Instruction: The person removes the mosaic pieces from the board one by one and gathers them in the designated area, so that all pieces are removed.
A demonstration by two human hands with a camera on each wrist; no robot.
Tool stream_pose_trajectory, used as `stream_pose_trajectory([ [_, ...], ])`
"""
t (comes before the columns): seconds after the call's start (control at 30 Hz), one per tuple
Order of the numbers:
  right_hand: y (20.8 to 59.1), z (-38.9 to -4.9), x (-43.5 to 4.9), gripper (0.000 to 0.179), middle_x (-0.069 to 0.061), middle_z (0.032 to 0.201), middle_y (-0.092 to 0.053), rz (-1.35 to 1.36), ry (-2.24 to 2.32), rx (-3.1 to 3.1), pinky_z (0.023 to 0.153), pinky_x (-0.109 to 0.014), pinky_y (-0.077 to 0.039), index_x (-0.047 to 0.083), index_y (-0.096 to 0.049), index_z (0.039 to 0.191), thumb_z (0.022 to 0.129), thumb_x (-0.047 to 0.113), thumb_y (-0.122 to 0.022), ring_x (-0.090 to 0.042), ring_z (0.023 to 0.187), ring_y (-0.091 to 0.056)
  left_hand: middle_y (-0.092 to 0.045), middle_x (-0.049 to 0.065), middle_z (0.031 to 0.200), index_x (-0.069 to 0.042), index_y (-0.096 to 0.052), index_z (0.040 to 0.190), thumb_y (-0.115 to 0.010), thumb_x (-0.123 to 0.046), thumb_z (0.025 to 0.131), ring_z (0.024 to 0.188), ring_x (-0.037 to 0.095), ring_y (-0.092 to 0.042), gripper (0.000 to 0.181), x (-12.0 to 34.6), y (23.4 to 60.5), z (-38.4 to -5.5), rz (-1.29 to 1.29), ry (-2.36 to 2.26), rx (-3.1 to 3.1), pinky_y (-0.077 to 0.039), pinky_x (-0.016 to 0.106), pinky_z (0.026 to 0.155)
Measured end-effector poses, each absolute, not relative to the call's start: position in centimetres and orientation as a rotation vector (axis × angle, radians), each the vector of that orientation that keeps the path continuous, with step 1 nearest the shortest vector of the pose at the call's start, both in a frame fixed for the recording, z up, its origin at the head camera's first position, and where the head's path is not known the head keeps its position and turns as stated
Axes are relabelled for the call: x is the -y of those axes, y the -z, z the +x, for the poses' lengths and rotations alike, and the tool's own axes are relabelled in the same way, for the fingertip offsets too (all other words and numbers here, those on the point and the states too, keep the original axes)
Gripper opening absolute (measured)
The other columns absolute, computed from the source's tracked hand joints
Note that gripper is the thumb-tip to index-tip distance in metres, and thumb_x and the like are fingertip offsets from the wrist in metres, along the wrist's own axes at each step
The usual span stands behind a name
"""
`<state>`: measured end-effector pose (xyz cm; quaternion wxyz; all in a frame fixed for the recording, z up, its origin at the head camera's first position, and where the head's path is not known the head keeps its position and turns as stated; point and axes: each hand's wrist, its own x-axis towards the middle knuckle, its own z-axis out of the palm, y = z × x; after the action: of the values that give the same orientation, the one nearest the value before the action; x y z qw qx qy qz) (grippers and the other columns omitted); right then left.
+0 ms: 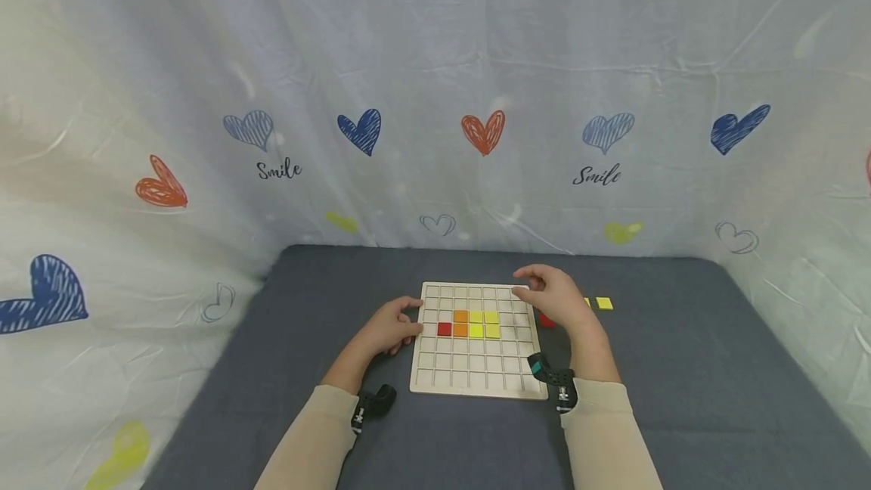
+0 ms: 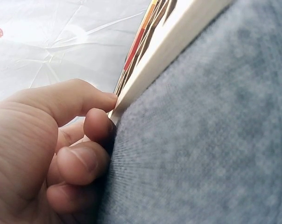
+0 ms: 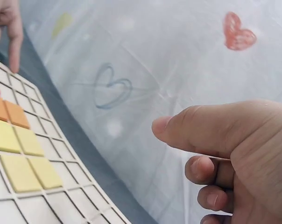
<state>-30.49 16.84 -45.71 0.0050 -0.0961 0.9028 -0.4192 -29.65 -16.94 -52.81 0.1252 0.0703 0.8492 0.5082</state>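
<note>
On worktop (image 1: 680, 369), board (image 1: 444, 362) holds seven tiles (image 1: 475, 330): red, orange, yellow. Left hand (image 1: 388, 327), thumb and forefinger spread, touches left edge; right hand (image 1: 556, 298) at far-right corner, thumb and forefinger apart.

**Editor:** Where does the head view stand?

**Photographer:** Above and behind the left hand (image 1: 384, 330) and right hand (image 1: 558, 299), well back, facing forward and down over the board (image 1: 469, 380) between them to the curtain (image 1: 422, 44) beyond.

**Editor:** The wrists?

**Photographer:** The left-wrist camera (image 1: 382, 399) looks from just behind the left hand, low and tilted, along the board's edge. The right-wrist camera (image 1: 537, 367) looks closely past the right hand, across the board toward the left.

**Editor:** Shared ground?

**Photographer:** Head and right-wrist views both show both hands and the coloured tiles (image 1: 475, 329) between them.
</note>
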Motion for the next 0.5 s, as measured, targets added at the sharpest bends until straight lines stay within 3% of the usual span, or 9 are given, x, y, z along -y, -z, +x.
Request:
stream_pose_trajectory([
  [0.37,46.7,-30.3,-12.1,0.039,-0.004,0.083,-0.043,-0.579,1.186,-2.819,0.058,-0.034,-0.032,0.006,-0.071,0.129,0.094,0.024,-0.077,-0.019,0.066,-0.036,-0.056,0.006,0.058,-0.009,-0.051,0.149,-0.072,-0.013,0.096,0.036,0.015,-0.038,0.058,17.1,52.9,-29.6,0.229,-1.486,-2.454,-0.036,0.03,0.039],
  [0.5,47.2,-30.2,-10.5,0.037,-0.005,0.087,-0.05,-0.64,1.089,-2.813,0.063,-0.037,-0.038,0.007,-0.072,0.128,0.095,0.025,-0.076,-0.02,0.074,-0.044,-0.057,0.005,0.058,-0.01,-0.051,0.15,-0.072,-0.014,0.096,0.037,0.014,-0.039,0.058,17.1,52.8,-29.6,0.226,-1.482,-2.454,-0.037,0.03,0.039],
])
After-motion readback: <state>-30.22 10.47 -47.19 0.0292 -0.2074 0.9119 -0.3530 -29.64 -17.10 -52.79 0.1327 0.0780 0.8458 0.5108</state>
